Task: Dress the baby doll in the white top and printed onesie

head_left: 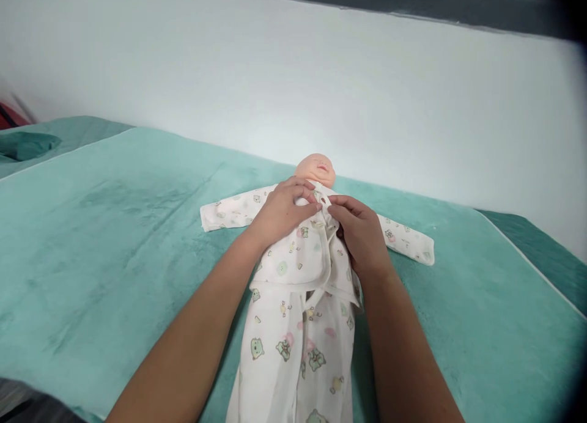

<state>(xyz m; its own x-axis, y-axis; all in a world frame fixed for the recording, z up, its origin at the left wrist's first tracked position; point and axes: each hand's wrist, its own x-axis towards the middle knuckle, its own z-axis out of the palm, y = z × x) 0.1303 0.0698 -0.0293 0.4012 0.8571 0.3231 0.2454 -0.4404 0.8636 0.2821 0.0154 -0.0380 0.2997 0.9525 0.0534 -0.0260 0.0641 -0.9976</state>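
A baby doll [317, 168] lies on its back, dressed in a white baby jacket [291, 261] printed with small green and pink animals. Both sleeves stretch out sideways. White trousers [270, 349] in the same print run down toward me. My left hand [287, 209] lies on the jacket's upper chest, thumb and fingertips pinched at the front edge near the neck. Just beside it, my right hand [362, 227] pinches the other edge of the jacket's front opening. Below the hands the front flaps overlap loosely, and a pale tie strap shows near the waist.
A teal plush sheet [151, 276] covers the surface under the doll. Behind it rises a white wall [293, 74] with a dark band along the top. Darker green cloth [541, 246] shows at the right, and a red thing [11, 116] at the far left edge.
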